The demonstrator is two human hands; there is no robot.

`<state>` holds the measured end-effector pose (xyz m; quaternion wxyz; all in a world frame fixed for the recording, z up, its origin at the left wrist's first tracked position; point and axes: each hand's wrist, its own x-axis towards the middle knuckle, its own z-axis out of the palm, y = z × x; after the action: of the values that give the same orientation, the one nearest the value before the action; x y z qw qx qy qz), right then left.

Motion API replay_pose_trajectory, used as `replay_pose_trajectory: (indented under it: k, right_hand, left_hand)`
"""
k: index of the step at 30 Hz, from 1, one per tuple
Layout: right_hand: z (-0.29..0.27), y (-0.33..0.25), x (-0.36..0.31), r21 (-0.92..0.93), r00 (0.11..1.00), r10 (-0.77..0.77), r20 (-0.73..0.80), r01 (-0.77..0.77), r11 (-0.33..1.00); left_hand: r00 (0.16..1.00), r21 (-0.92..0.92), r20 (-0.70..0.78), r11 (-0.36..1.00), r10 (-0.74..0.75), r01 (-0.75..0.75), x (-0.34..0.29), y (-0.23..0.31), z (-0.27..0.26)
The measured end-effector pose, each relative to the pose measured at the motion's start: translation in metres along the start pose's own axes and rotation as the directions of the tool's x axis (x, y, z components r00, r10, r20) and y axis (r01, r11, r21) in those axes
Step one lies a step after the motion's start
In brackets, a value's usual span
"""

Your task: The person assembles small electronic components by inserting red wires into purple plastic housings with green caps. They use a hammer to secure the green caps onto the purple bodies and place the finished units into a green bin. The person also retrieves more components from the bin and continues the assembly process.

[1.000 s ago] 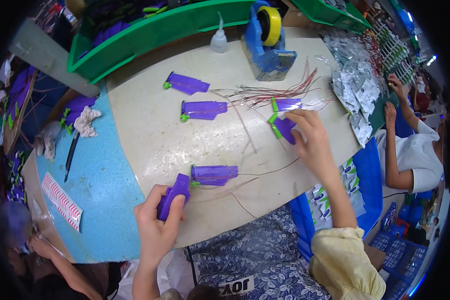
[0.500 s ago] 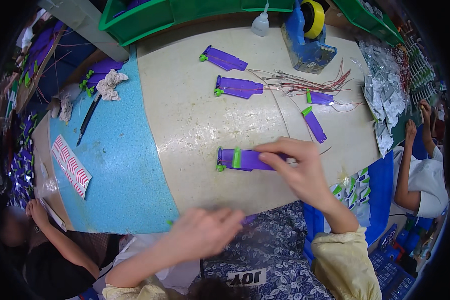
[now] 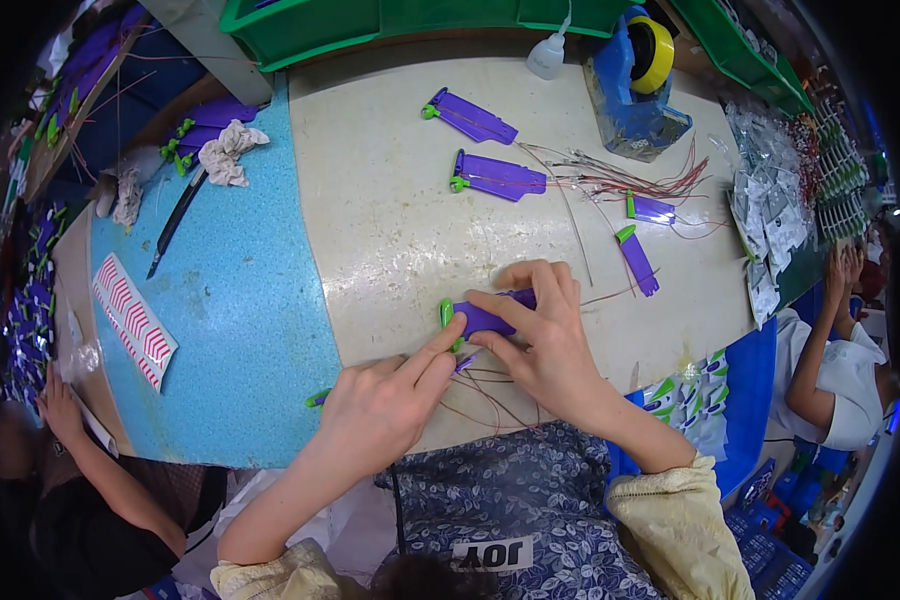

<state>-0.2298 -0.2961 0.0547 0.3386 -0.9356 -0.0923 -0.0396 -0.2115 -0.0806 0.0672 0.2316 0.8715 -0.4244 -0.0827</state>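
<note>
A purple plastic strip with a green end [image 3: 485,317] lies on the table's near middle. My right hand [image 3: 550,340] grips it, thumb and fingers closed on its sides. My left hand [image 3: 385,405] is closed, its index finger stretched to the strip's green end. A second purple strip runs beneath my left hand; its green-and-purple end [image 3: 318,398] sticks out at the left, and most of it is hidden. Thin wires [image 3: 485,392] trail on the table between my hands. Farther back lie two purple strips with green knobs [image 3: 498,176] and two smaller green-tipped purple strips [image 3: 638,262].
A bundle of red wires [image 3: 635,175] lies on the right. Behind stand a blue tape dispenser [image 3: 635,125], a small white bottle [image 3: 546,58] and a green bin [image 3: 320,40]. A black-handled tool [image 3: 178,225] and striped sheet [image 3: 135,320] lie left. Other people sit at both sides.
My left hand has moved up to the strip's green end, carrying the second strip beneath it. My right hand has shifted left along its strip. Loose wires now show between my hands.
</note>
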Motion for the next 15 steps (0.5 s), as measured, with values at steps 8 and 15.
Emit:
replay_pose_trajectory:
  k: [8, 15]
  right_hand:
    - [0.001, 0.008, 0.009, 0.089, 0.993, -0.102, 0.065, 0.096, 0.991]
    - [-0.019, -0.007, 0.001, 0.678, 0.949, 0.194, 0.247, -0.312, 0.665]
  left_hand:
    - [0.994, -0.138, -0.036, 0.986, -0.103, 0.097, -0.009, 0.012, -0.006]
    - [0.863, -0.759, 0.049, 0.544, -0.503, 0.359, -0.003, 0.021, -0.013]
